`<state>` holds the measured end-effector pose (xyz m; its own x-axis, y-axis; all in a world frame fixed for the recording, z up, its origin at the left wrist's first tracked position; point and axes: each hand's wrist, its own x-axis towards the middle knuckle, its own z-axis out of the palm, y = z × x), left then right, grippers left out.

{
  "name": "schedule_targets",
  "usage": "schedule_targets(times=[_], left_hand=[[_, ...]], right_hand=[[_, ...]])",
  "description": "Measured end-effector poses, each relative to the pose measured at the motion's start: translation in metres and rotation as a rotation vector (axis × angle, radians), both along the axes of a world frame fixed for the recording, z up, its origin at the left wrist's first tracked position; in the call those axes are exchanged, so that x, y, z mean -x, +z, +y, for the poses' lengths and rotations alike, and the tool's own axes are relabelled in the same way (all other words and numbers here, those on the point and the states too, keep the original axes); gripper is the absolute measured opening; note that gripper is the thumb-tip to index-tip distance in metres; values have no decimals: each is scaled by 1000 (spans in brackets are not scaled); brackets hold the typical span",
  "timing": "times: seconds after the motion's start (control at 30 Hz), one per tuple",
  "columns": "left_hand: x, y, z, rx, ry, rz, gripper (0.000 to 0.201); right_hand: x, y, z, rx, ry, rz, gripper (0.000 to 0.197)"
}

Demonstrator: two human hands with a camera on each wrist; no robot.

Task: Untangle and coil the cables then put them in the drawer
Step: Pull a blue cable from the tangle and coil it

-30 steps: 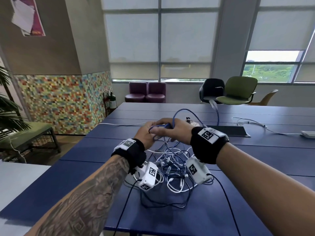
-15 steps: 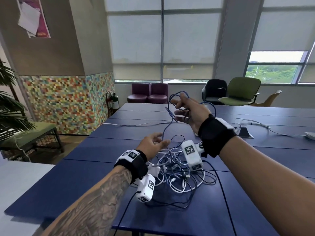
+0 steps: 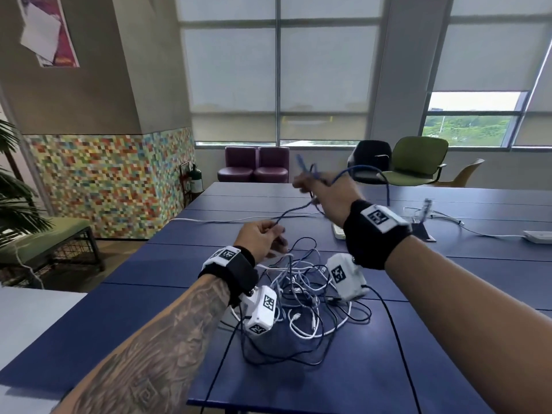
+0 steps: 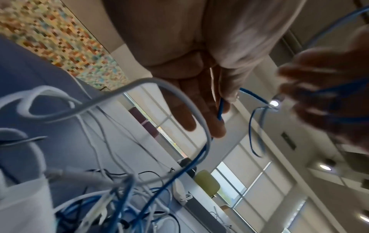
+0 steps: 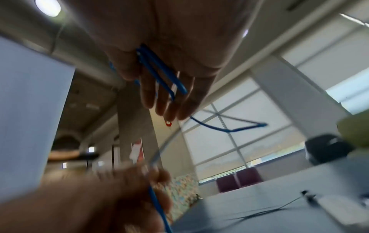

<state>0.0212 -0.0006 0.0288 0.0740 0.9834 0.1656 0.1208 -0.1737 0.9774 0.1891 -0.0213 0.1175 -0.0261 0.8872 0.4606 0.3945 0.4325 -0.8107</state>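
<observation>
A blue cable point(image 3: 294, 209) runs taut between my two hands above the blue table point(image 3: 298, 377). My left hand point(image 3: 273, 231) pinches it between thumb and fingers, and the left wrist view shows the blue cable point(image 4: 219, 110) against those fingers. Farther away and higher, my right hand point(image 3: 307, 183) holds loops of it, which lie across the palm as the blue cable point(image 5: 159, 75) in the right wrist view. One end arcs over and hangs to the right. Under both wrists lies a tangle of white, blue and dark cables point(image 3: 304, 297).
A white cable point(image 3: 224, 220) lies across the table on the far left. A black pad point(image 3: 422, 233) and a white adapter point(image 3: 537, 236) with its cord lie at the right. Chairs point(image 3: 418, 162) stand beyond the table's far end, a bench point(image 3: 44, 234) to the left.
My right hand has risen and moved away from the tangle, drawing the blue cable up. My left hand has lifted off the pile and now pinches that cable.
</observation>
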Motion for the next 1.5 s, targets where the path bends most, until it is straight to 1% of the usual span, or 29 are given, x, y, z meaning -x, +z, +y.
schedule_targets(times=[0.07,0.1,0.13,0.2,0.23,0.3,0.33,0.4,0.47,0.5,0.53,0.57,0.6,0.63,0.67,0.73,0.8,0.87,0.9,0.97,1.03,1.1,1.13,1.23,1.27,1.33,1.4,1.43,1.5], left_hand=[[-7,12,-6,-92,-14,-27,17],[-10,17,-7,-139,-18,-29,18],[-12,21,-8,-181,-26,-31,20],[-12,25,-10,-235,-27,-43,23],[-11,27,-11,-254,-17,-50,23],[-10,29,-12,-274,-5,-38,22],[-10,28,-13,-280,-3,-25,18],[-13,22,-15,-253,-12,5,2],[-16,8,-13,-208,-2,46,23],[-16,0,-12,-183,-7,50,27],[-17,-9,-13,-167,-25,60,21],[-16,-18,-15,-147,-50,78,10],[-15,-28,-14,-127,-41,95,9],[-13,-37,-9,-105,-17,109,18],[-11,-43,-6,-81,4,112,24],[-4,-47,-2,-54,51,121,27],[2,-49,1,-53,63,167,21],[8,-46,-1,-43,47,250,18],[9,-45,-1,-45,50,281,22],[8,-37,-2,-41,68,291,36],[7,-24,1,-40,149,332,47],[9,-12,5,-14,199,385,50],[10,-8,8,28,165,333,50],[15,1,10,229,12,11,46],[16,4,7,260,-16,-55,44],[17,8,1,256,-48,-111,43],[16,8,-2,243,-69,-141,43],[16,6,-3,239,-82,-153,43],[14,3,-3,231,-113,-162,43]], right_hand=[[4,-16,4,47,0,-318,32],[7,-21,4,53,5,-435,31],[9,-24,4,55,23,-491,29],[10,-27,7,60,62,-540,23],[10,-27,8,60,53,-565,21],[9,-25,11,65,2,-585,26],[9,-24,12,75,-14,-564,29],[10,-22,9,97,-23,-483,31],[11,-21,10,94,-64,-311,30],[12,-18,10,88,-68,-184,30],[12,-14,9,76,-58,-49,30],[12,-8,8,61,-45,77,30],[10,0,5,46,-40,175,29],[7,9,2,28,-49,236,28],[3,18,-2,10,-71,275,26],[-6,32,-7,-36,-129,341,22],[-16,36,-6,-82,-194,392,21],[-23,31,-2,-109,-269,410,23],[-25,28,-1,-119,-295,396,23],[-26,18,-1,-135,-309,311,20],[-25,8,-3,-101,-270,190,20],[-23,0,-6,-40,-234,100,23],[-22,-4,-7,-19,-213,75,24],[-20,-16,-7,37,-149,22,19],[-19,-21,-7,57,-120,-21,18],[-14,-32,-11,116,-67,-193,17],[-6,-42,-16,158,-70,-409,18],[-2,-47,-17,178,-71,-477,20],[7,-57,-14,237,-35,-502,22]])
